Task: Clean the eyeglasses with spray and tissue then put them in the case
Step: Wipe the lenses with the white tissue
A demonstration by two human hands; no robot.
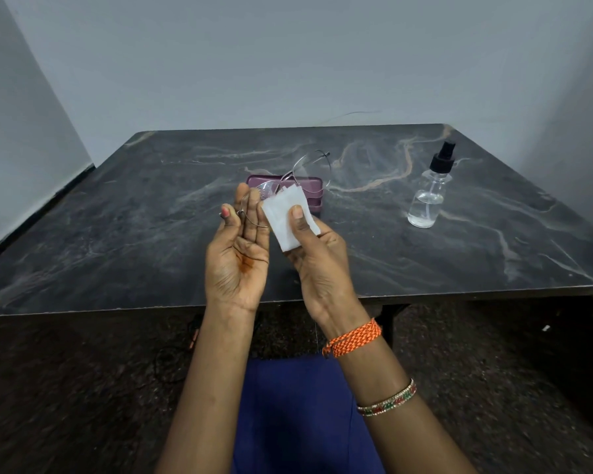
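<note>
Thin wire-rimmed eyeglasses (300, 167) are held up above the table's middle, gripped at one lens rim by my left hand (237, 251) between thumb and fingers. My right hand (317, 261) pinches a folded white tissue (286, 217) with its thumb on top, pressed against the lens nearest my left fingers. The far lens and a temple arm stick up behind the tissue. A closed purple eyeglass case (308, 186) lies on the table behind my hands, partly hidden by them. A clear spray bottle (428, 196) with a black nozzle stands upright at the right.
The dark marble-patterned table (117, 234) stands against a pale wall, its front edge just past my wrists. My blue-clad lap is below, over a dark speckled floor. A cable lies on the floor under the table's left side.
</note>
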